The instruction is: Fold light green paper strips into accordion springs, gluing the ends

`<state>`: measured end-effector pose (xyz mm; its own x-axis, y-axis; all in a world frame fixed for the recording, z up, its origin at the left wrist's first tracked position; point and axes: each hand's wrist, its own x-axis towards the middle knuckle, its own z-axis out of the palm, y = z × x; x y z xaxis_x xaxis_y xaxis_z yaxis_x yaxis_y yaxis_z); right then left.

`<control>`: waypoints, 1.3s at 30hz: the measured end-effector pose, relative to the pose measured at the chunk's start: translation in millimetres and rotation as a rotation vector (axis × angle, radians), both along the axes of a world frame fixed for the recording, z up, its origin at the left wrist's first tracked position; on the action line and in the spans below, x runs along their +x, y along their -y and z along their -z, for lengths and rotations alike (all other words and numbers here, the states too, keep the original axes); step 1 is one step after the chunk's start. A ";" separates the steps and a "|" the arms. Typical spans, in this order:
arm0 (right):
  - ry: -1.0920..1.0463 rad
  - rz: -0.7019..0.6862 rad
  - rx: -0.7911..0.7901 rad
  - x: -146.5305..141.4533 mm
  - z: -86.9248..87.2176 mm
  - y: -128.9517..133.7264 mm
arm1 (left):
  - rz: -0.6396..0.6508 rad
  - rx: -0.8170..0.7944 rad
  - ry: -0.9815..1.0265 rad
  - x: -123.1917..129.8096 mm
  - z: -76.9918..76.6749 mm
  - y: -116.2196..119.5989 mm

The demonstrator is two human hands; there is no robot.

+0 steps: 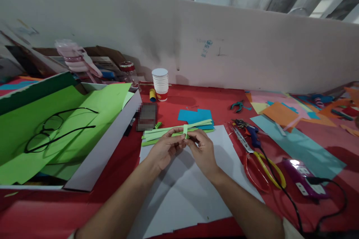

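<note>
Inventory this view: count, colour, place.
strip: 1, green, centre
loose strips: several, green, behind it
paper: uncounted, white, foreground
blue paper: uncounted, blue, centre
blurred item: 1, dark, beside box
cups: stack, white, back
roll: 1, yellow, beside cups
jar: 1, clear, behind box
bottle: 1, pink, behind box
box: 1, white, left
sheets: several, green, in box
glasses: 1, black, on sheets
pliers: 1, teal, right
scissors: 1, red/yellow, right
corded tool: 1, blue, right
socket block: 1, purple, right
scraps: many, mixed, right
tabletop: 1, red, beneath
wall: 1, white, back
left hand: 1, bare, centre
right hand: 1, bare, centre
</note>
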<state>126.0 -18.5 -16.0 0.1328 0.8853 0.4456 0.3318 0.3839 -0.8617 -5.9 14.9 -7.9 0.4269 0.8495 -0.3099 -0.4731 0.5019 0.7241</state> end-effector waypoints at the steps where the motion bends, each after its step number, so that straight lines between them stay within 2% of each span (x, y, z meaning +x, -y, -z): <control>1: -0.017 -0.019 -0.011 -0.3 1.4 -0.9 | -0.013 0.005 -0.022 0.1 0.6 -0.4; 4: -0.044 -0.061 -0.025 -0.2 3.9 -2.8 | -0.042 0.012 -0.068 0.9 1.3 -1.4; 11: 0.003 0.020 0.028 0.6 2.2 -0.1 | -0.021 -0.036 0.018 2.5 -4.9 1.6; 17: -0.029 0.023 0.020 0.0 2.3 0.8 | -0.008 -0.001 -0.023 0.7 -2.4 0.5; 20: -0.064 -0.012 -0.020 0.6 4.2 -1.6 | -0.010 0.053 -0.054 1.0 0.7 -0.8; 24: -0.139 -0.059 -0.095 2.1 9.1 -6.1 | -0.099 0.132 -0.136 2.9 4.0 -1.7; 32: -0.380 -0.127 -0.371 0.0 4.1 -6.7 | -0.164 0.254 -0.237 2.5 5.2 -0.7; 39: -0.369 -0.135 -0.387 2.3 1.7 -6.9 | -0.152 0.278 -0.238 3.2 4.1 0.8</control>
